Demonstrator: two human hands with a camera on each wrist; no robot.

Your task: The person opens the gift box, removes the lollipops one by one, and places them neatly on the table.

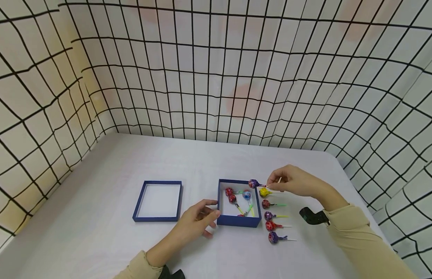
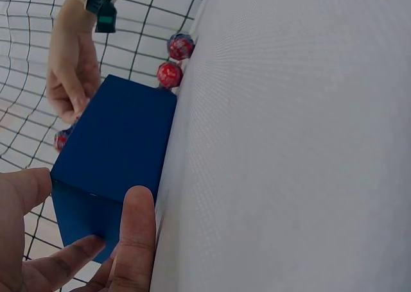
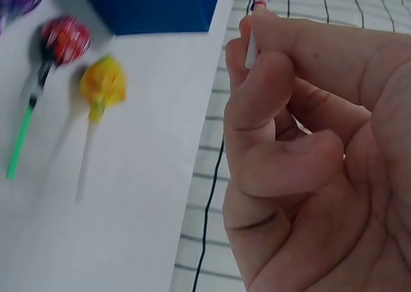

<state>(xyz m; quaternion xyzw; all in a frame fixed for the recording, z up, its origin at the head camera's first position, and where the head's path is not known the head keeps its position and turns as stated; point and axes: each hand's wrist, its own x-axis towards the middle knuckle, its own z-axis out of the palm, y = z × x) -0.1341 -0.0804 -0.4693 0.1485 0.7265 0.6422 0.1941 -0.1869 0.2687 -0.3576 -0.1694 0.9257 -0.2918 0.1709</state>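
My right hand (image 1: 292, 180) pinches the white stick of a purple-wrapped lollipop (image 1: 253, 184) between thumb and fingertips. The candy end hangs over the back right corner of a blue box (image 1: 238, 221). Inside the box lie several lollipops, including a blue one (image 1: 246, 195) and red ones. At the box's left wall, my left hand (image 1: 196, 221) rests its relaxed fingers and thumb, as the left wrist view also shows. Along the right side runs a column of lollipops, among them a yellow lollipop (image 3: 103, 83) and a dark red one with a green stick (image 3: 64, 42).
To the left lies the blue-rimmed box lid (image 1: 179, 201), its white inside facing up. A white cloth covers the table (image 1: 97, 232). White walls with a black grid (image 1: 209, 77) rise behind the table and at both sides.
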